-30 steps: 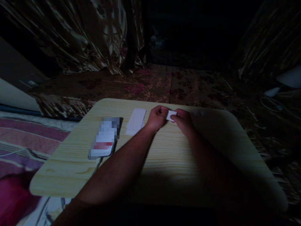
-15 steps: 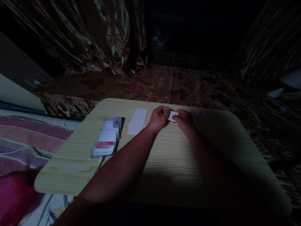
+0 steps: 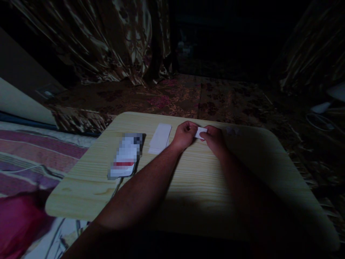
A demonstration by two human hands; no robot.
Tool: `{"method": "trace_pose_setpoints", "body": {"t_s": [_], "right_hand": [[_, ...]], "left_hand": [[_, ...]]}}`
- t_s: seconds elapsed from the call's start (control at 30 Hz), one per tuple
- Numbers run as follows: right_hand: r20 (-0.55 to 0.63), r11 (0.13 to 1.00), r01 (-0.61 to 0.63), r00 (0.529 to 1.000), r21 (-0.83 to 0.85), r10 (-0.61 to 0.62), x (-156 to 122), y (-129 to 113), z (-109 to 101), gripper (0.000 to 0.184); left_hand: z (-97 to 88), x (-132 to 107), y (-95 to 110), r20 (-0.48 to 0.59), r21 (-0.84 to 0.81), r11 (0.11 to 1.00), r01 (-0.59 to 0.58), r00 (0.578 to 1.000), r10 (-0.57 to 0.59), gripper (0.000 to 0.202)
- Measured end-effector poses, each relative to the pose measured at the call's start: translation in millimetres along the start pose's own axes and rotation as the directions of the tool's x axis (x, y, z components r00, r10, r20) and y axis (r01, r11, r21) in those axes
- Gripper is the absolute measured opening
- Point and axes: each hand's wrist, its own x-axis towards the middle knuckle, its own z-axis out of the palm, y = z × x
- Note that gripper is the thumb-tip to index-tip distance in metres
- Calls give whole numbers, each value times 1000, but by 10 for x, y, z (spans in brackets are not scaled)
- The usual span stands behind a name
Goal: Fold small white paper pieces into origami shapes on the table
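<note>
Between my two hands, near the far edge of the table, is a small white piece of paper (image 3: pixel 200 132). My left hand (image 3: pixel 185 135) has its fingers curled and pinches the paper's left side. On the other side, my right hand (image 3: pixel 215 138) grips it with the thumb lying across the front. Left of my left hand lies a small stack of white paper strips (image 3: pixel 161 137). Just past my right hand sit a few small pale pieces (image 3: pixel 232 131), too dim to make out.
A light wooden table (image 3: pixel 199 180) with rounded corners spans the middle. On its left lies a phone-like, blurred-out object (image 3: pixel 126 154) with a cable. A striped bed cover (image 3: pixel 54 151) borders the left side, and patterned curtains (image 3: pixel 134 39) hang behind. The room is dark.
Both hands still hold the small white paper in nearly the same pose. The whole view has shifted slightly, so everything appears a little further right.
</note>
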Motion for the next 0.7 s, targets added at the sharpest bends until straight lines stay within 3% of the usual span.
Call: {"method": "trace_pose_setpoints", "body": {"t_s": [0.7], "right_hand": [[-35, 999, 20, 999, 29, -19, 30, 74, -3, 14]], "left_hand": [[3, -6, 2, 24, 11, 1000, 1, 1000, -2, 27]]}}
